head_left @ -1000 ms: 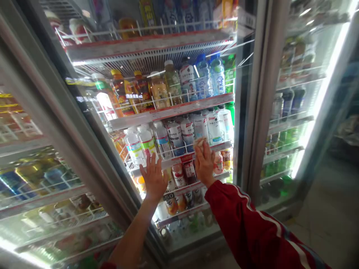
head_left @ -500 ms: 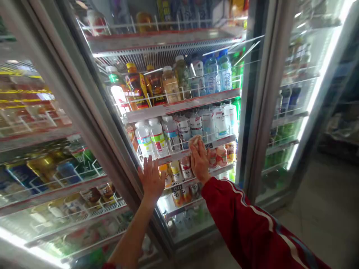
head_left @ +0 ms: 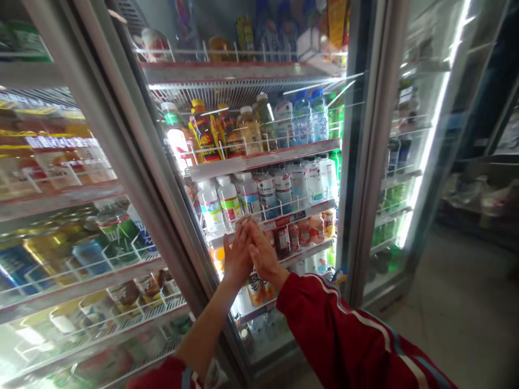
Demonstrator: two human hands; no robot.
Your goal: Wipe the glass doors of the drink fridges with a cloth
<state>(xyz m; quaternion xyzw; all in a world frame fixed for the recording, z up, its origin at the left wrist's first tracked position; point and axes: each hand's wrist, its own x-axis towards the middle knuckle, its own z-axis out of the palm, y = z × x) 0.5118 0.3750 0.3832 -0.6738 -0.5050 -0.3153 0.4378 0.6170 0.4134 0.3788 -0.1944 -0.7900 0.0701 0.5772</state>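
I stand at a glass-fronted drinks fridge. My left hand [head_left: 236, 255] lies flat and open on the glass door [head_left: 344, 162], fingers pointing up. My right hand [head_left: 264, 253], in a red sleeve with white stripes, is pressed right beside it and touches it. A small pale cloth [head_left: 244, 219] shows at the fingertips of my right hand, held against the glass. Behind the glass at that height is a wire shelf of white-labelled bottles [head_left: 284, 186]. Small red and orange bottles [head_left: 304, 232] stand one shelf lower.
Amber and blue bottles [head_left: 227, 129] fill the shelf above. A second fridge section with cans [head_left: 60, 243] is on the left, a third lit door [head_left: 399, 162] on the right. Grey floor [head_left: 458, 308] stretches right, with bags [head_left: 494, 202] on a low shelf.
My right hand has slid left and down along the glass with the cloth, and it meets my left hand, which was apart from it. My view has shifted slightly right.
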